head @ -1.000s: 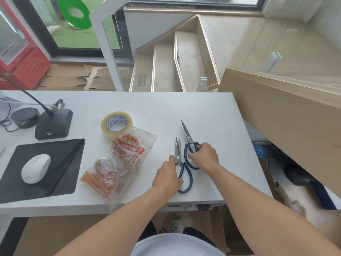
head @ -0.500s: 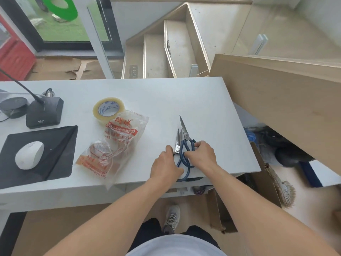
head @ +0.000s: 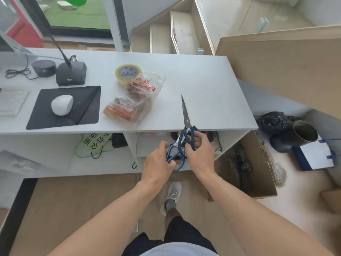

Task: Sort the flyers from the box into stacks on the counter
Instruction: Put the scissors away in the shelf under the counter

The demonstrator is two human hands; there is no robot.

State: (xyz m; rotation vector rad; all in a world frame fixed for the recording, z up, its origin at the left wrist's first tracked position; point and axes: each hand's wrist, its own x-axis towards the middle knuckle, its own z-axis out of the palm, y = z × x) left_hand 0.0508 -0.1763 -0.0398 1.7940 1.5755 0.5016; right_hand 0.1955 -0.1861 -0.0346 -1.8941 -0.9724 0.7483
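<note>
- Scissors (head: 185, 117), two blue-handled pairs, held off the white surface's (head: 212, 93) front edge.
- Right hand (head: 200, 154) fingers curl through one pair's handles; left hand (head: 156, 163) grips the other's.

The left hand (head: 158, 163) covers part of the blue scissor handles (head: 181, 146), so how many pairs it holds cannot be told. The shelf (head: 217, 139) under the counter's (head: 212, 89) front edge lies in shadow behind the right hand (head: 200, 150), its contents unreadable. At the counter's left end, a pale flat thing (head: 11, 102) is cut off by the picture's edge.
</note>
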